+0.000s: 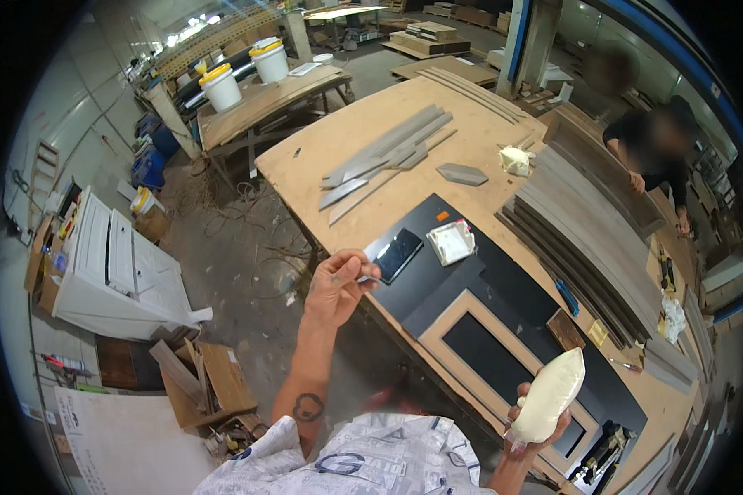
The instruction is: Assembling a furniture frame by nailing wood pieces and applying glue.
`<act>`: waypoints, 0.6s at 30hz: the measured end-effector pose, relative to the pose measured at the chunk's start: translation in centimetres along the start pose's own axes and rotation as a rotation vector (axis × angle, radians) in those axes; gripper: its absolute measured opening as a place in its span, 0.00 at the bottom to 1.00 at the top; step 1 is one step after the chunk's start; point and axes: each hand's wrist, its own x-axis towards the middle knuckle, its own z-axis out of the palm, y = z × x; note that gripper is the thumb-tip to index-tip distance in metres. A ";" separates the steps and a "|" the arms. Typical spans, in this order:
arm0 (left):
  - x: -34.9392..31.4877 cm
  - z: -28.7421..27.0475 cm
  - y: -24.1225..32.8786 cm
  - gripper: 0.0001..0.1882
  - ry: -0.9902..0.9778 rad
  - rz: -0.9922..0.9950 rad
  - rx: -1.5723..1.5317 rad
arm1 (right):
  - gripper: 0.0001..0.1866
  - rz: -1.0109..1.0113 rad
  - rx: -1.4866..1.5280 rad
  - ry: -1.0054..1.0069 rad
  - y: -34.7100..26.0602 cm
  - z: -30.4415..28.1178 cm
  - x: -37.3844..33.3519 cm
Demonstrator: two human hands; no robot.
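Note:
In my right hand point(563, 424) is a clear plastic bag filled with cream-coloured paste point(551, 394), gripped near its lower end, with the fuller part pointing up. The bag is above the near end of a wooden frame point(470, 307) with dark openings. My left hand point(340, 283) is raised off the table's near left edge, thumb and fingers pinched together. Whatever sits between those fingertips, if anything, is too small to tell. Just beyond them a black phone point(399, 255) lies on a dark panel point(434, 216), with a small white tray point(451, 242) beside it.
Grey wood strips point(388, 153) lie on the big table point(297, 157). A stack of curved grey boards point(586, 239) runs along its right side, with another person point(660, 144) beyond. White buckets point(220, 88) stand on a far table. A white cabinet point(111, 264) is at left.

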 end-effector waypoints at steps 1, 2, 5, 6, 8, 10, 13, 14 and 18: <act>-0.7 1.5 -0.7 0.11 -0.127 0.018 -0.071 | 0.37 -0.003 -0.037 0.001 -0.5 0.0 -0.4; -1.7 2.8 -1.3 0.11 -0.125 0.012 -0.075 | 0.38 -0.010 -0.075 0.004 -1.1 0.0 -0.9; -5.1 9.5 -3.8 0.12 -0.087 -0.030 -0.090 | 0.46 0.177 0.051 -0.047 -3.8 -1.0 -2.6; -6.4 11.3 -5.3 0.12 -0.095 -0.064 -0.102 | 0.48 0.222 0.062 -0.040 -4.6 -1.3 -3.5; -8.8 14.2 -9.1 0.15 -0.076 -0.204 0.036 | 0.50 0.466 0.252 -0.125 -5.4 -1.2 -4.5; -11.6 17.0 -11.7 0.17 -0.077 -0.286 0.058 | 0.50 0.562 0.287 -0.107 -5.7 -0.6 -5.0; -14.3 18.1 -14.1 0.22 -0.163 -0.319 0.125 | 0.47 0.713 0.389 -0.101 -6.3 0.0 -5.8; -15.3 19.0 -15.3 0.22 -0.165 -0.319 0.113 | 0.48 0.730 0.419 -0.160 -6.3 0.6 -5.9; -17.6 22.9 -17.0 0.41 -0.194 -0.262 -0.133 | 0.45 0.775 0.391 -0.261 -6.7 2.2 -5.7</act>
